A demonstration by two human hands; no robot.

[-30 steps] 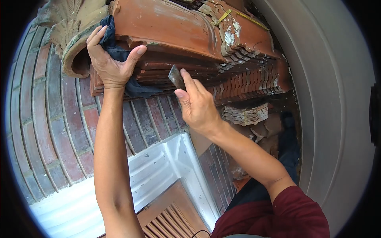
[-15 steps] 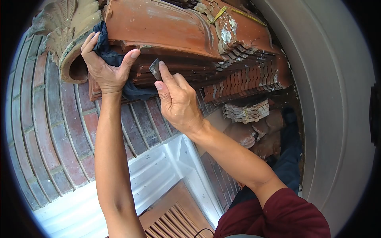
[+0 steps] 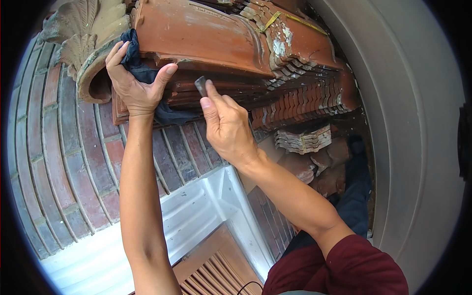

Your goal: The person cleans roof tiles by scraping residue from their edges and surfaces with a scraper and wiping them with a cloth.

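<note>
My left hand (image 3: 135,88) is spread at the end of a stack of terracotta roof tiles (image 3: 201,32). Its fingers lie stretched along a dark blue cloth (image 3: 139,71), and its thumb points up by the top tile's lower edge. The cloth bunches behind the hand and hangs below the stack. In my right hand (image 3: 227,125) a small, flat, dark grey piece (image 3: 200,85) is pinched between thumb and forefinger. It sticks up just in front of the tile edges, apart from my left thumb. Its exact kind does not show.
A curved clay piece with shell ornament (image 3: 93,64) stands left of the stack. A yellow tape measure (image 3: 300,22) lies across tiles at upper right. More tiles (image 3: 304,139) sit lower right. Around are a brick surface (image 3: 69,167), a white frame (image 3: 196,206) and a grey curved wall (image 3: 408,123).
My right hand has shifted slightly right and down with the dark piece, which now stands more upright. My left hand stays against the cloth at the tile end.
</note>
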